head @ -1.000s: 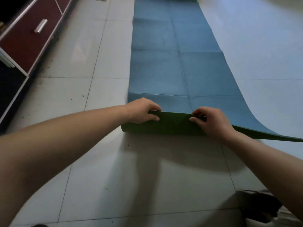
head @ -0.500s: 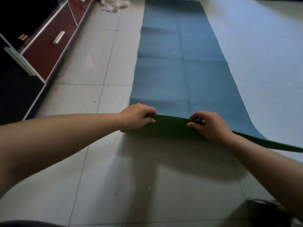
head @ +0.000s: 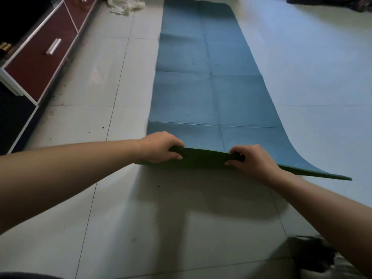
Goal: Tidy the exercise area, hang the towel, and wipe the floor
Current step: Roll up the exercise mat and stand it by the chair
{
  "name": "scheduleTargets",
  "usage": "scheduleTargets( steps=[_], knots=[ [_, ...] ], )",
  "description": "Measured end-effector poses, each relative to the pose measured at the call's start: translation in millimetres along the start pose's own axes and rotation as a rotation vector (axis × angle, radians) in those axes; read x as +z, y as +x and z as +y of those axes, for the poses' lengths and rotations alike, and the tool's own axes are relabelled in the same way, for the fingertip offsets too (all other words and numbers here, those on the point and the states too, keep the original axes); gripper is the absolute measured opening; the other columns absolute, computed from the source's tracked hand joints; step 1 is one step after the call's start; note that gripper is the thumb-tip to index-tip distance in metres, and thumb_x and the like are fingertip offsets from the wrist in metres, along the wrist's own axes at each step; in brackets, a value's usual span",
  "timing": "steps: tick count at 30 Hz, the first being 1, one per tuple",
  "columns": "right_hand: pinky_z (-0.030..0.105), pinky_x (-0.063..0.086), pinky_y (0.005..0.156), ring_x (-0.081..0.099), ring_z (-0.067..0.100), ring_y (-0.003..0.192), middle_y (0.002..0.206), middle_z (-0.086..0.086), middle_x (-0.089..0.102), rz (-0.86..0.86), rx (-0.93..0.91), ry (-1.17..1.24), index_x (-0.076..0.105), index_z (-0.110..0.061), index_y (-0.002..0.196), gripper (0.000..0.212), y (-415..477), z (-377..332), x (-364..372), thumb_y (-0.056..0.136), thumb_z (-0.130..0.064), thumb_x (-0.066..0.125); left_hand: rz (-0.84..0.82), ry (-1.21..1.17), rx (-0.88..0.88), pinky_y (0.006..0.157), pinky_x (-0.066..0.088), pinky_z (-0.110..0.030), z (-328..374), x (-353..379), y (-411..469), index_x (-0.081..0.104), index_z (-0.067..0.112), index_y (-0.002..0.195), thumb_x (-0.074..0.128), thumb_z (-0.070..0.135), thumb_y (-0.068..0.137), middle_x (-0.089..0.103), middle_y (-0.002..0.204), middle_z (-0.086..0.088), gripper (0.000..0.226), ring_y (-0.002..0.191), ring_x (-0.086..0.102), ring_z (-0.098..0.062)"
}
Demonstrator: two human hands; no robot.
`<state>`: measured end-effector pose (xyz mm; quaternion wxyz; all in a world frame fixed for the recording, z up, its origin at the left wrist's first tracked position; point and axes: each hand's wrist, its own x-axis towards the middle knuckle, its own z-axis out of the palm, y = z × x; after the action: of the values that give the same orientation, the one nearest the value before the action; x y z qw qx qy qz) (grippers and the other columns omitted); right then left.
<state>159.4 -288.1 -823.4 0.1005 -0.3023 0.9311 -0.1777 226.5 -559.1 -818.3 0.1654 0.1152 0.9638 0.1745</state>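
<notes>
— Any containers in sight?
— Only the low cabinet (head: 38, 63) along your left. Its dark red drawers are closed, with a metal handle (head: 53, 46) on the nearer one, so what they hold is hidden from you.
— And the mat?
— The exercise mat (head: 201, 87) lies on the tiled floor (head: 161, 218) ahead of you, blue side up. Its near end is lifted off the tiles and shows the green underside.
— How do the hands sit?
— Your left grip (head: 161, 148) is curled round the near edge by the mat's left corner, fingers over the top and thumb against the green face. Your right grip (head: 253, 160) pinches the same edge nearer the middle, fingers hooked over it. Both are closed on the mat. Beyond your right grip the right corner is raised off the floor with nothing touching it.
— The towel?
— A crumpled white cloth (head: 125, 5) lies on the floor at the far end, between the cabinet and the mat's far left corner
</notes>
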Motion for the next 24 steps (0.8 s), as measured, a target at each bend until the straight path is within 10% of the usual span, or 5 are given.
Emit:
scheduleTargets(
  steps=[24],
  knots=[
    [0.017,0.038,0.059,0.052,0.006,0.067,0.07,-0.012,0.055,-0.48,-0.124,0.024,0.062,-0.026,0.084,0.02,-5,-50,10,0.078,-0.044,0.07,-0.232,-0.201,-0.168,0.07,0.043,-0.023,-14,7,-87,0.063,0.026,0.103,0.058,0.038,0.09,0.057,0.084,0.013,0.018,0.08,0.054,-0.008]
  ],
)
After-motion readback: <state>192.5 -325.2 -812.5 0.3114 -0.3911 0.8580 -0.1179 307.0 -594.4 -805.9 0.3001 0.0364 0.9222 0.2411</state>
